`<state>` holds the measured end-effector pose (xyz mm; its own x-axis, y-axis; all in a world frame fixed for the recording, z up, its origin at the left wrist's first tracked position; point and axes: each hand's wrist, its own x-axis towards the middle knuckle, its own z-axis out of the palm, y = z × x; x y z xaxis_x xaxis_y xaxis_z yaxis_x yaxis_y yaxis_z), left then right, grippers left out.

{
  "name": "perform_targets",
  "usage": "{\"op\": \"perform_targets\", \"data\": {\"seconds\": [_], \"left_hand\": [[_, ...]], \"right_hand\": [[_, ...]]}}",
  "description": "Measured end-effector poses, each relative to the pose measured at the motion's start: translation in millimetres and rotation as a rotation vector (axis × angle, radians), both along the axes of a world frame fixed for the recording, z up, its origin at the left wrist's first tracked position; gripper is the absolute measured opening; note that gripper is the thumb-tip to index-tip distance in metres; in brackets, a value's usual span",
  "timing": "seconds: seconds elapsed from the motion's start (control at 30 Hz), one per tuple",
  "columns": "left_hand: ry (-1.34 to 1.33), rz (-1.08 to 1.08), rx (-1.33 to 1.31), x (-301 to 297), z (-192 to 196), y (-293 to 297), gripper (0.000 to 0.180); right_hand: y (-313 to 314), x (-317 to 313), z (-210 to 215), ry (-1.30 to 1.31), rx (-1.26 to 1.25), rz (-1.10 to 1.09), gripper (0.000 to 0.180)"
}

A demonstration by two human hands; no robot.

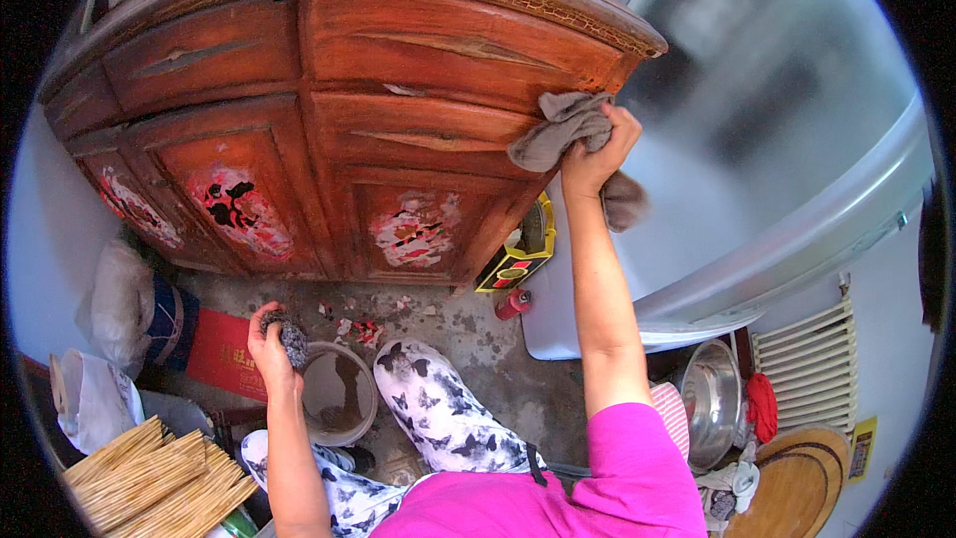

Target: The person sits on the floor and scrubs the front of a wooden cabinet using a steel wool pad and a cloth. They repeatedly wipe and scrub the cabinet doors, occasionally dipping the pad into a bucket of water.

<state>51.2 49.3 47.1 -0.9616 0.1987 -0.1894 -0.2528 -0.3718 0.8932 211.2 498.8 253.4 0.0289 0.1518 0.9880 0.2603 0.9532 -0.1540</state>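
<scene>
A reddish-brown wooden cabinet [428, 125] with drawers and doors fills the far side, its door panels bearing torn pink and white remnants. My right hand [600, 151] grips a grey-brown rag [558, 132], pressed against the right end of the drawer fronts; one end of the cloth dangles below my wrist. Lower left, my left hand [269, 344] is closed around a dark grey steel wool scourer [290, 339]. It hovers at the rim of a pale bucket [370, 394], whose water looks murky.
A glossy pale fridge [717, 229] stands right of the cabinet. By its base are a yellow-black box [515, 269] and a red bottle [513, 304]. Metal basins [712, 403], a wooden board [797, 483] and a radiator [812, 364] sit lower right. Bundled sticks [154, 483] lie lower left.
</scene>
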Motion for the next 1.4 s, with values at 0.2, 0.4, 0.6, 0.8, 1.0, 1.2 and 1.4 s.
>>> {"op": "perform_targets", "data": {"seconds": [0.2,0.4,0.6,0.8,1.0,1.2,1.4], "left_hand": [[-0.044,-0.089,0.005,-10.6,-13.3,0.0,0.032],[-0.075,0.006,-0.015,-17.4,-24.7,-11.1,0.032],[-0.141,-0.011,-0.033,-15.6,-17.4,-19.9,0.03],[-0.139,-0.057,-0.02,-7.9,-3.8,-10.0,0.031],[-0.106,0.002,-0.024,-17.8,-20.7,-11.5,0.032],[-0.145,0.01,-0.029,-16.1,-21.3,-28.7,0.033],[-0.141,0.023,0.048,-8.4,-12.9,-16.9,0.034]], "right_hand": [[1.0,34.7,-162.6,-0.302,-0.319,-0.152,0.05],[-15.9,43.2,-156.7,-0.283,-0.415,0.017,0.042],[-5.1,-14.9,33.1,0.106,-0.028,0.078,0.036],[21.3,-3.8,-39.9,0.168,-0.103,-0.123,0.029],[-14.2,35.4,-149.6,-0.222,-0.769,-0.093,0.031],[-61.1,17.2,-27.7,0.459,-0.833,0.609,0.039],[-50.8,-7.9,-34.4,-0.605,0.046,0.04,0.056]]}}
